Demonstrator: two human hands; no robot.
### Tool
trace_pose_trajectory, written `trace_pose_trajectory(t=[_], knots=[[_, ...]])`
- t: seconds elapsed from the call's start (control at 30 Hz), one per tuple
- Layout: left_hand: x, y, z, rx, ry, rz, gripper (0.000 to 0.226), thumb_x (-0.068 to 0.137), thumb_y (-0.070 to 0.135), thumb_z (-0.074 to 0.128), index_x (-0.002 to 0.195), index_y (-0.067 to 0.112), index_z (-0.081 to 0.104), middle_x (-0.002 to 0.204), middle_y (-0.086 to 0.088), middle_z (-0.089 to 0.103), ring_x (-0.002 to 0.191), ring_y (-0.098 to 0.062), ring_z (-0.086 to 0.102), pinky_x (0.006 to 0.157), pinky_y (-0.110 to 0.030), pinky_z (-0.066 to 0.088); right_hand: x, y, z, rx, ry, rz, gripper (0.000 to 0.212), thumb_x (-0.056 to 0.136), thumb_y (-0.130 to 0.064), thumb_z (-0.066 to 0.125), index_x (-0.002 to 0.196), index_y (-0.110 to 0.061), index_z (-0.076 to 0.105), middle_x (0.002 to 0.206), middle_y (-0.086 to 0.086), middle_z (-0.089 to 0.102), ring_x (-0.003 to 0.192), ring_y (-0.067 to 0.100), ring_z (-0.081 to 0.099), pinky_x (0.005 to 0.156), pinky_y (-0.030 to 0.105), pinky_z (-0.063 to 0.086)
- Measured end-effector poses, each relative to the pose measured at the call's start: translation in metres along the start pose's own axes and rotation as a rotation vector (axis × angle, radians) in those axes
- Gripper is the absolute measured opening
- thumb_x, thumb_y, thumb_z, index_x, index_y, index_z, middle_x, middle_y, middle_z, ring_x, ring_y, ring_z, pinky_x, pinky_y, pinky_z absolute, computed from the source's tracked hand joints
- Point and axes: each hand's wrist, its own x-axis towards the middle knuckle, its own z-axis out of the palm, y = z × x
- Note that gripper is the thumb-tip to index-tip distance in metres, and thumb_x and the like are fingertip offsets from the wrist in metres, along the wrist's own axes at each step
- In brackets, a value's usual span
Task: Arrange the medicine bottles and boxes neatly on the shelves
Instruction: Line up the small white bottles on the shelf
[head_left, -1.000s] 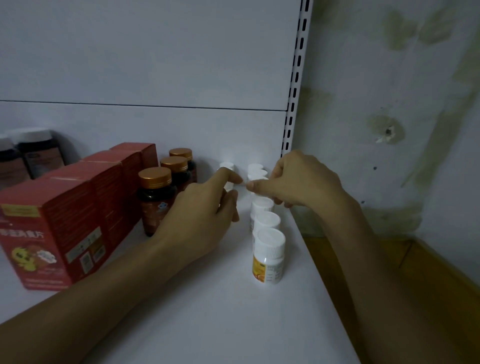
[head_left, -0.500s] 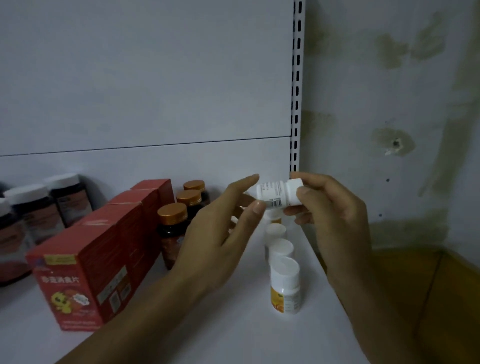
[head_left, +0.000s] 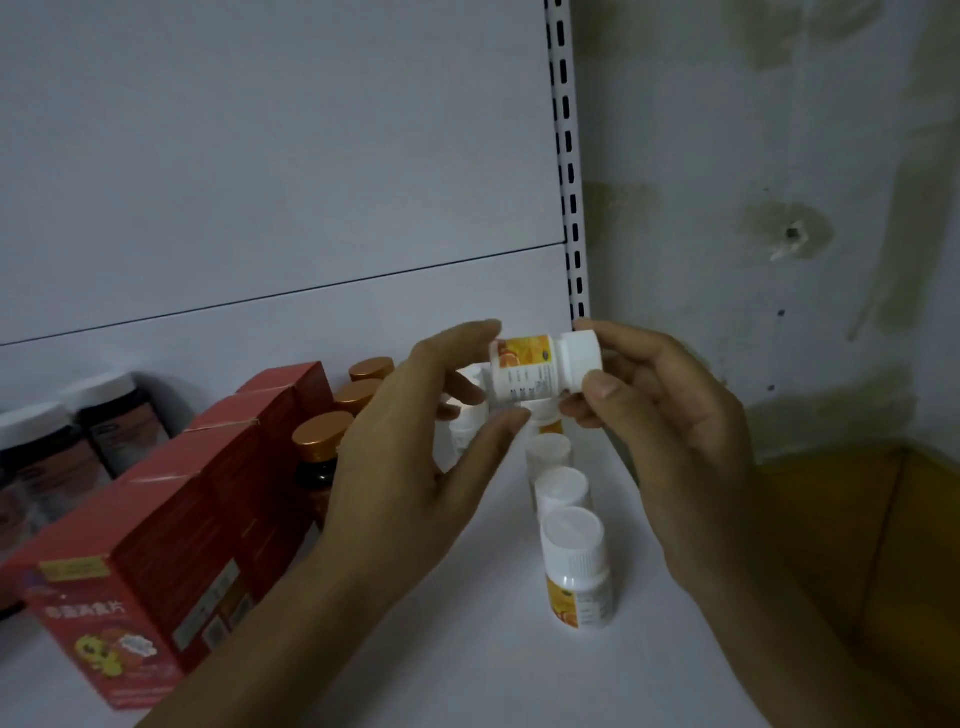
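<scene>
You now hold the white bottle (head_left: 530, 371) sideways above the shelf's (head_left: 467, 665) right edge. It has come up off the row of white bottles (head_left: 563, 493) and turned, so its orange label shows. Your right hand (head_left: 675, 431) pinches the cap and your left hand (head_left: 410, 467) pinches the base. It likely goes back upright, label forward.

On my feed I see two units — left hand (head_left: 410, 467) and right hand (head_left: 670, 431). Both are bare. The left forearm (head_left: 270, 639) and right forearm (head_left: 789, 649) show bare skin as far as the lower frame edge. The fingers (head_left: 457, 342) are long and slender. The right thumbnail (head_left: 602, 387) is short with a rounded tip. Dim light — I cannot read finer detail.
</scene>
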Motion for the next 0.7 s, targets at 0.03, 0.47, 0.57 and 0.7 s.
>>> trace_pose_trajectory(t=[0.03,0.47,0.57,0.7], knots=[[-0.0002,0.0007,0.0002,-0.009,-0.011,-0.023,0.047,0.087,0.044,0.053,0.130,0.030,0.039,0.113,0.020,0.057,0.093,-0.004,0.061,0.074,-0.019,0.053,-0.0002,0.0004,-0.0003,-0.004,0.004,-0.005,0.035,0.077,-0.036,0.057,0.111,-0.026,0.061,0.101,-0.006,0.071,0.092,0.012,0.069,0.070,0.017,0.054],[-0.0015,0.0017,0.0013,-0.040,-0.030,-0.062,0.047,0.089,0.047,0.049,0.131,0.030,0.037,0.108,0.008,0.067,0.086,-0.007,0.066,0.069,-0.026,0.055,-0.0017,-0.0010,0.0013,-0.018,-0.022,-0.102,0.031,0.079,-0.026,0.061,0.110,-0.027,0.059,0.107,-0.007,0.070,0.095,0.012,0.069,0.074,0.019,0.055],[-0.0013,0.0003,0.0008,-0.003,-0.052,-0.041,0.045,0.094,0.049,0.042,0.130,0.024,0.048,0.105,0.014,0.064,0.087,-0.002,0.063,0.071,-0.016,0.049,-0.0022,-0.0015,0.0008,-0.019,-0.041,-0.116,0.033,0.079,-0.025,0.061,0.112,-0.026,0.059,0.113,-0.006,0.067,0.099,0.011,0.067,0.076,0.019,0.054],[0.0004,0.0008,-0.0008,0.019,-0.007,-0.003,0.034,0.093,0.041,0.047,0.122,0.023,0.051,0.099,0.026,0.055,0.079,0.004,0.057,0.069,-0.005,0.041,-0.0029,-0.0002,0.0015,0.016,-0.053,-0.063,0.039,0.077,-0.028,0.063,0.115,-0.030,0.058,0.109,-0.007,0.069,0.097,0.012,0.068,0.076,0.019,0.054]])
